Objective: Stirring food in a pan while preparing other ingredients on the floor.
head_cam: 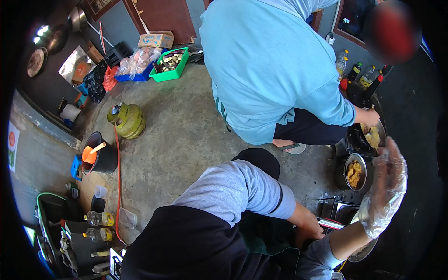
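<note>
My left hand (309, 226), bare below a grey sleeve, is low at the stove's near edge with its fingers curled. It touches or lies beside a slim silver-and-red bar (330, 223); whether it grips that bar is hidden. My right hand (386, 189) wears a clear plastic glove and is raised with its fingers extended, holding nothing. Below its forearm a wide metal pan (365, 250) is partly hidden. Beyond the left hand sits a gas stove (341, 210). A metal pot (364, 168) holds golden fried pieces (354, 173).
A co-worker in a light blue top (269, 70) crouches ahead, stirring a frying pan (383, 131). Oil bottles (341, 66) stand beyond. Behind are a green gas cylinder (131, 120), its orange hose (118, 175), a black bucket (108, 157) and a green crate (176, 71) of cut eggplant.
</note>
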Demonstrator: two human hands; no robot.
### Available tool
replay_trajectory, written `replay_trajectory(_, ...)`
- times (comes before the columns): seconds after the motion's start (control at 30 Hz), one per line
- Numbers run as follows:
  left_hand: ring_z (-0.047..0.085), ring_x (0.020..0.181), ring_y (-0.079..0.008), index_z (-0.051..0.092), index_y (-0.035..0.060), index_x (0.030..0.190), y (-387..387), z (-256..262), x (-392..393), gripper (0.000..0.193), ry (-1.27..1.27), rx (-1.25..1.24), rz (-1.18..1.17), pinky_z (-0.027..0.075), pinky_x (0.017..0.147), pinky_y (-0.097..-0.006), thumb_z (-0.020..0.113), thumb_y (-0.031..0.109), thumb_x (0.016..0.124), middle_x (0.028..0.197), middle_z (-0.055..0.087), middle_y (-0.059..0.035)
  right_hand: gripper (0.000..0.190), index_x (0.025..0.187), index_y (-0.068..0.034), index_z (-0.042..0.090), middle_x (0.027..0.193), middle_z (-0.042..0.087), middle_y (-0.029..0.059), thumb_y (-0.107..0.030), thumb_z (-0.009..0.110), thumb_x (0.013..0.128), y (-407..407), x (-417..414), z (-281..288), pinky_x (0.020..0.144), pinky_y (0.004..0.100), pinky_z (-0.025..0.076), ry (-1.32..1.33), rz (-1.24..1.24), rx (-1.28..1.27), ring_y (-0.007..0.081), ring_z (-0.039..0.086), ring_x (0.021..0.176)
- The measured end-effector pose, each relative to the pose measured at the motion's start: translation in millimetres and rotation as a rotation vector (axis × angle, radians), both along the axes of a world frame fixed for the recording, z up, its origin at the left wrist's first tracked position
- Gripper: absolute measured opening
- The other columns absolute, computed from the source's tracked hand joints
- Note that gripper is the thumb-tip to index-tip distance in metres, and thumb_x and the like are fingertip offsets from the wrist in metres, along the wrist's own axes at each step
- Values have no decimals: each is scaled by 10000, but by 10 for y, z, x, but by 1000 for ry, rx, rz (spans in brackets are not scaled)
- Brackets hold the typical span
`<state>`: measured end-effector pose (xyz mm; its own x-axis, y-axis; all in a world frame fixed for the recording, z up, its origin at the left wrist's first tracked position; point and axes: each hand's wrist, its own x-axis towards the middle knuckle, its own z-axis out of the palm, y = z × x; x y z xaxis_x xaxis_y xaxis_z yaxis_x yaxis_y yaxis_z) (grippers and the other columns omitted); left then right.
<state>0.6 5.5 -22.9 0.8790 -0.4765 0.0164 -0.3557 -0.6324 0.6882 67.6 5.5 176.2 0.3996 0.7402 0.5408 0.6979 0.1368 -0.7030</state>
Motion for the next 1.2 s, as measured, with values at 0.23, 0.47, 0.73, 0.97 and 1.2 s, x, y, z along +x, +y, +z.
replay_trajectory(0.23,570,1018,-399,410,13,1193,-9,68,-35,913,82,65,87,467,859,-476,800,520,541,1143,501,-232,373,1296,-22,475,1169,573,220,-174,481,954,-95,315,46,831,323,499,-158,-286,625,249,604,979)
replay_trajectory(0.47,576,979,-415,358,81,1281,-81,-157,-38,935,-79,-14,66,472,833,-492,781,515,570,1180,481,-218,435,1160,57,519,1118,570,272,-307,387,962,-611,1315,-168,847,396,515,205,107,963,299,620,970)
replay_trajectory(0.73,572,987,-435,298,144,1346,-73,-40,-14,973,78,63,45,465,849,-495,764,534,586,1151,513,-223,372,978,79,653,987,620,257,-258,533,874,-508,1054,-43,840,352,491,497,-167,1144,277,624,897)
replay_trajectory(0.97,588,959,-423,364,52,1259,-57,29,-18,963,84,109,69,488,817,-468,795,531,544,1119,518,-243,397,976,89,650,1006,603,282,-271,623,810,-824,1493,-143,828,364,471,740,589,888,299,606,916)
replay_trajectory(1.2,586,963,-406,410,-9,1177,-51,34,-23,931,28,58,106,496,806,-447,805,531,528,1116,497,-228,582,1051,119,579,1029,612,235,-354,713,738,-710,1539,-243,686,258,422,604,290,986,218,550,824)
